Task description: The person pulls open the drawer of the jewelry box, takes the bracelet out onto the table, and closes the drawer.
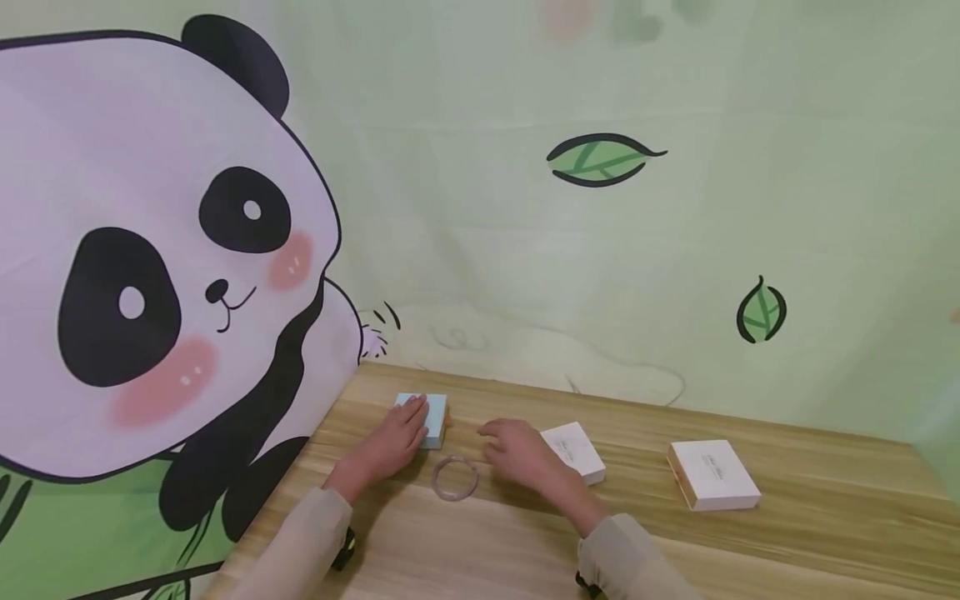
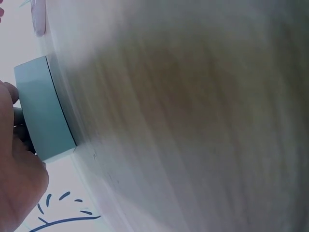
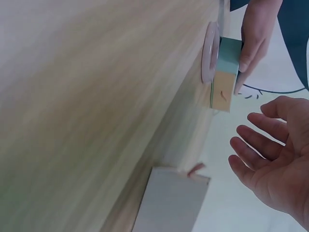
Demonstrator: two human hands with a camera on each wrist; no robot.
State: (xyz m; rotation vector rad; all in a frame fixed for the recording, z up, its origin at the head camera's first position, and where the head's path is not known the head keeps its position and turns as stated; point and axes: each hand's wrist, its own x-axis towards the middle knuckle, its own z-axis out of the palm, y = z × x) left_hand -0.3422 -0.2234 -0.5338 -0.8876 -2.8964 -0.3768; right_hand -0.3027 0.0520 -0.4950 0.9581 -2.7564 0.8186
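Note:
My left hand (image 1: 397,435) rests on top of a light blue box (image 1: 435,425), its fingers laid across the lid. The left wrist view shows the same box (image 2: 46,108) flat on the table beside the hand (image 2: 19,174). A pale purple bangle (image 1: 455,478) lies on the wood just in front of that box. To its right, my right hand (image 1: 521,452) hovers over the table with fingers loosely bent and nothing in them. In the right wrist view an orange side with a small ribbon tab shows on the blue box (image 3: 227,58), behind the bangle (image 3: 210,53).
A white box (image 1: 576,452) with small print sits partly behind my right hand. Another white box (image 1: 714,475) with an orange side stands farther right on the wooden table (image 1: 825,500). Behind the table hangs a green backdrop (image 1: 480,208) with a panda and leaves.

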